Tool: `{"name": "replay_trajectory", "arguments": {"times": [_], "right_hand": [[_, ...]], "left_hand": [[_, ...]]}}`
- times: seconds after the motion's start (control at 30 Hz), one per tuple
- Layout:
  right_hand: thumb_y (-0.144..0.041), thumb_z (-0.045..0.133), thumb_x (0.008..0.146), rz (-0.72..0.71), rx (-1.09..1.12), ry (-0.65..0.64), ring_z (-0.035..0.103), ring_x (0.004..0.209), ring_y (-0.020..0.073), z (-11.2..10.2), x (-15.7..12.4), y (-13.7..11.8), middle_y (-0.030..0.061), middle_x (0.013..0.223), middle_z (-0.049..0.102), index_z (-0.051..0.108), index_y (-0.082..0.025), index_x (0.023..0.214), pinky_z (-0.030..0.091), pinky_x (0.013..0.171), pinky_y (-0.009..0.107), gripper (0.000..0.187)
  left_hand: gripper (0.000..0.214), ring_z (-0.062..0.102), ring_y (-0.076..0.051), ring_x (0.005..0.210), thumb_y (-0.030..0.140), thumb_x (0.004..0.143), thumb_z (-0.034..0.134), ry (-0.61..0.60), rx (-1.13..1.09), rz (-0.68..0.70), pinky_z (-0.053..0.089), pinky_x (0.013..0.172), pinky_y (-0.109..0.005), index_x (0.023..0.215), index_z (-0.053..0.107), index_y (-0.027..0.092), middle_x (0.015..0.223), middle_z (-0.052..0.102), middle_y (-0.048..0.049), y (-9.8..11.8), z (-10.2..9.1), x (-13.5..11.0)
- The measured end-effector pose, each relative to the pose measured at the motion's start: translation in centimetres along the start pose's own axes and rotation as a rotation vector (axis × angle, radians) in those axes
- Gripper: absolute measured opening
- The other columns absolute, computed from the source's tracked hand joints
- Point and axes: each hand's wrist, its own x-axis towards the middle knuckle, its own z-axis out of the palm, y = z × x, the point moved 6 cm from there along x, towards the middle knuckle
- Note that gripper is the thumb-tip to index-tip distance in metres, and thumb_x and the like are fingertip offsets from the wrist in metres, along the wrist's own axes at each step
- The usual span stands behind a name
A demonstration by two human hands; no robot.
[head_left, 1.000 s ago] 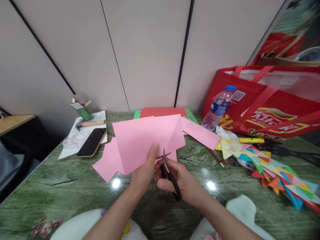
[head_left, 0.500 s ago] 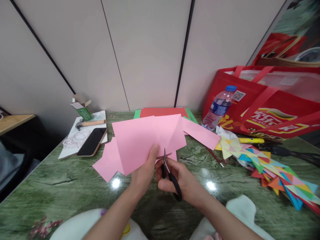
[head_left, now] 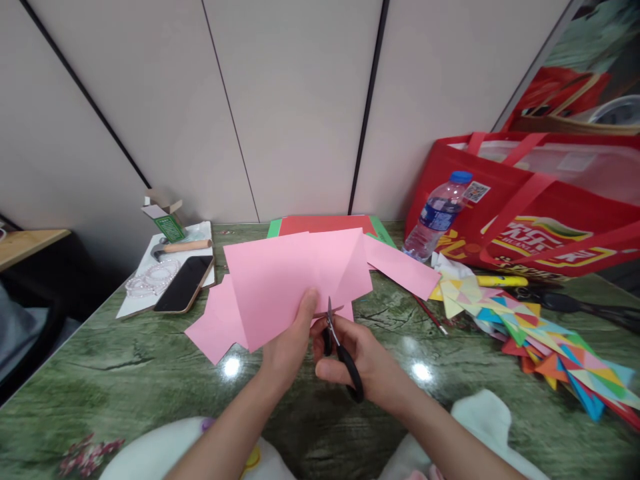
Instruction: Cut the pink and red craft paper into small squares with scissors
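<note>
- Pink sheet (head_left: 285, 280): held tilted just above the surface (head_left: 125, 373), centre of view, creased, lower edge turned toward the wearer.
- Left hand (head_left: 287, 350): fingers (head_left: 309, 303) pinched on that lower edge, thumb on the facing side, the rest hidden behind the paper.
- Scissors (head_left: 340, 347): black handles, blades pointing up and nearly closed, tips at the lower edge just right of the left thumb; small pink flap sticking out beside the blades.
- Right hand (head_left: 365, 360): fingers closed around the handles, gripping them.
- Step in hand, as judged: cutting into the lower edge, only a short way in.
- Next move, as judged: calls for opening the blades, feeding them further up the paper, keeping the left pinch close to the cut line yet clear of the blades, and holding the paper taut.
- Second pink piece (head_left: 215, 327): flat below and left of the held one, partly covered by it.
- Pink strip (head_left: 400, 267): on the surface to the right, far end near the bottle.
- Red and green sheets (head_left: 325, 223): stacked flat behind, against the wall.
- Water bottle (head_left: 437, 213): blue cap, leaning against the red bag (head_left: 540, 213).
- Patterned paper pile (head_left: 525, 327): many colours, fanned out at right; yellow marker (head_left: 500, 281) just behind it.
- Phone (head_left: 184, 285), hammer (head_left: 177, 247), bead bracelets (head_left: 150, 279) and small green box (head_left: 167, 220): grouped at far left, well apart from both hands.
</note>
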Motion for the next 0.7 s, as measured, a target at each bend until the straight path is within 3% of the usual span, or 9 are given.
{"name": "replay_trajectory", "arguments": {"times": [0.33,0.7], "right_hand": [[-0.041,0.076,0.056,0.0,0.026,0.034,0.042,0.061,0.0106,-0.14,-0.01,0.3,-0.0032,0.066,0.046,0.051,-0.017,0.081,0.034,0.056,0.023,0.043],[-0.045,0.075,0.056,0.0,0.004,0.044,0.039,0.058,0.0103,-0.24,0.02,0.55,-0.004,0.063,0.044,0.051,-0.017,0.079,0.032,0.054,0.023,0.043]], "left_hand": [[0.043,0.054,-0.023,0.102,0.056,0.069,0.053,-0.001,0.002,0.008,0.033,0.097,-0.033,0.09,0.059,0.019,0.106,0.061,-0.0094,-0.45,0.11,-0.01],[0.044,0.053,-0.023,0.102,0.056,0.069,0.053,-0.002,-0.002,0.023,0.032,0.097,-0.034,0.093,0.059,0.02,0.105,0.061,-0.0087,-0.41,0.08,0.02]]}}
